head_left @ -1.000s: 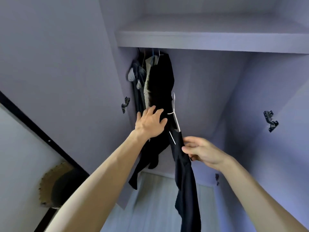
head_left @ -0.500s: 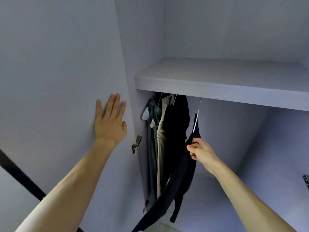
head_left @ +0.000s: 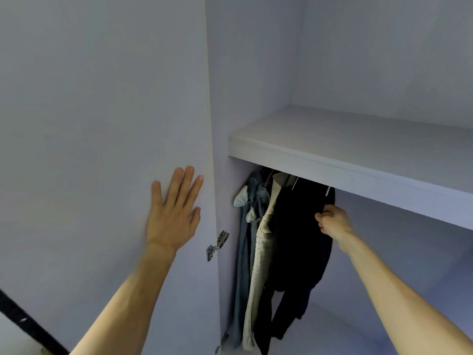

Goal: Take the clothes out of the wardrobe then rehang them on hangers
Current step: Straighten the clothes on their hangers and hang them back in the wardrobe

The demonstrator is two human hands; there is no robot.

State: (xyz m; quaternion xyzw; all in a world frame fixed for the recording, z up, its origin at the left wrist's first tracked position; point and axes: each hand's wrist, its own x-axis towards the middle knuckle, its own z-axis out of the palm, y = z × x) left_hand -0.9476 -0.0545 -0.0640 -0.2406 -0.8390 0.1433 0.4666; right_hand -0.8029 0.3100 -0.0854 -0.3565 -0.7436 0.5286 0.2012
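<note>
Several garments hang at the left end of the wardrobe, under the shelf. From the left there is a blue denim garment, a cream dotted one and black clothes. My right hand grips the shoulder of the rightmost black garment, whose white hanger neck rises under the shelf; the rail is hidden. My left hand presses flat, fingers straight, on the open wardrobe door.
A metal hinge sits on the door's inner edge. The wardrobe space right of the clothes holds nothing visible. A dark strip crosses the lower left corner.
My left hand left the clothes and now lies flat on the door. My right hand lifted the black garment on its hanger up under the shelf, beside the others. The view tilted upward.
</note>
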